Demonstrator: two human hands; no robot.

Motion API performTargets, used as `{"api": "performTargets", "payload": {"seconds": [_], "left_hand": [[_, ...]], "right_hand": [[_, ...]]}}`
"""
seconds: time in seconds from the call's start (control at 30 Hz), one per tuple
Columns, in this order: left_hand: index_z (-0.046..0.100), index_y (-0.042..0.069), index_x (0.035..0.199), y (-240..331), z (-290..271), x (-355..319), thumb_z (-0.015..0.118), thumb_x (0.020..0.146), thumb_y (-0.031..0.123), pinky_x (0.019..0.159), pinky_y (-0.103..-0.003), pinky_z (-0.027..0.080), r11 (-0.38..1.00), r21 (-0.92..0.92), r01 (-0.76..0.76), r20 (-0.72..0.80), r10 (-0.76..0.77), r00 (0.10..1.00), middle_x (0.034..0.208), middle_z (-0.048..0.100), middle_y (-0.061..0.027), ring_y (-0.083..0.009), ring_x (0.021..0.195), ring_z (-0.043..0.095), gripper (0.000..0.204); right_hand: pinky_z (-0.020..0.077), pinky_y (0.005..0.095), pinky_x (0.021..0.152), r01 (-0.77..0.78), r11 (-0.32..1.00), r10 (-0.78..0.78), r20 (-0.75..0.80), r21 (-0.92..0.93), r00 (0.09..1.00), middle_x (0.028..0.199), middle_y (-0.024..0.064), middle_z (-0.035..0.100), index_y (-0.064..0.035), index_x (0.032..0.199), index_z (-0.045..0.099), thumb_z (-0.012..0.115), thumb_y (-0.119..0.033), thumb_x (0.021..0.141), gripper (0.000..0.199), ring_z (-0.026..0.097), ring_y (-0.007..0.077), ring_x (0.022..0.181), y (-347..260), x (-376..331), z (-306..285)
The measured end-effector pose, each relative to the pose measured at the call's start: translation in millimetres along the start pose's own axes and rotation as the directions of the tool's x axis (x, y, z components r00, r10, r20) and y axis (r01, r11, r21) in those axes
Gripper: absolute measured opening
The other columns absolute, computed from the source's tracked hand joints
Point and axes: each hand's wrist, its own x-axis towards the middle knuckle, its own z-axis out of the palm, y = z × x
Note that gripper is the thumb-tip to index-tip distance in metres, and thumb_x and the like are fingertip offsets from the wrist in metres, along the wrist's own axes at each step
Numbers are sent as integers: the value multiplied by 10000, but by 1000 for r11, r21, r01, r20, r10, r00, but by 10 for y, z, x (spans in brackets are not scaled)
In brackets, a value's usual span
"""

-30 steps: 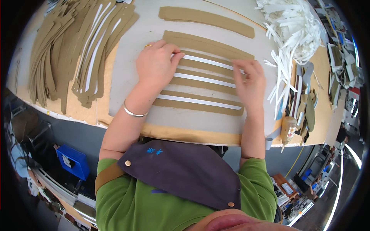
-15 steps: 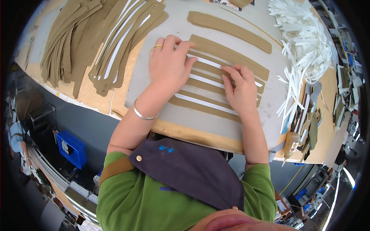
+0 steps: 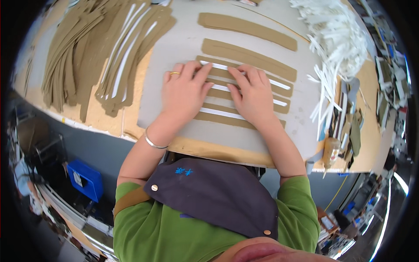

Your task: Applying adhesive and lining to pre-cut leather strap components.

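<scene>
Now both hands lie flat and open, side by side: the left hand (image 3: 185,89) and right hand (image 3: 252,94) press on brown strips (image 3: 244,74) with white tape on the grey mat (image 3: 174,48) atop the bench (image 3: 209,150). Smoothing seems underway; even pressure along each strip looks needed.

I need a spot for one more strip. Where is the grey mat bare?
Bare grey mat lies between the strip pile and the top strips. Crowded: under both hands, left hand and right hand, and by the white offcuts.
</scene>
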Motion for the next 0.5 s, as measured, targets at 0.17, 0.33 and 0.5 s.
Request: {"api": "performTargets", "payload": {"seconds": [0.17,0.33,0.5], "left_hand": [[652,211,1234,1,-14,3,717,825,244,842,-390,418,1000,18,2,24,-2,1000,1084,575,13,-215,980,537,416],[656,190,1231,-24,27,-3,708,849,219,846,-390,428,999,-48,3,10,-3,1000,1059,564,-42,-233,940,531,387],[668,175,1199,-71,42,5,698,868,214,817,-385,432,993,-115,17,-43,-22,999,1032,545,-78,-247,910,521,334]], "right_hand": [[442,391,870,-113,987,109,-43,-114,993,1144,32,577,-129,1188,645,719,-195,809,391,538,256,1065,257,-336,-232],[441,410,893,-289,941,265,-149,-176,953,1170,57,594,-118,1166,662,706,-199,831,348,546,287,1066,630,-735,-485],[498,381,790,-486,854,402,-354,-188,844,1029,101,649,-84,1048,699,687,-151,853,206,609,295,927,1172,-1099,-817]]}}
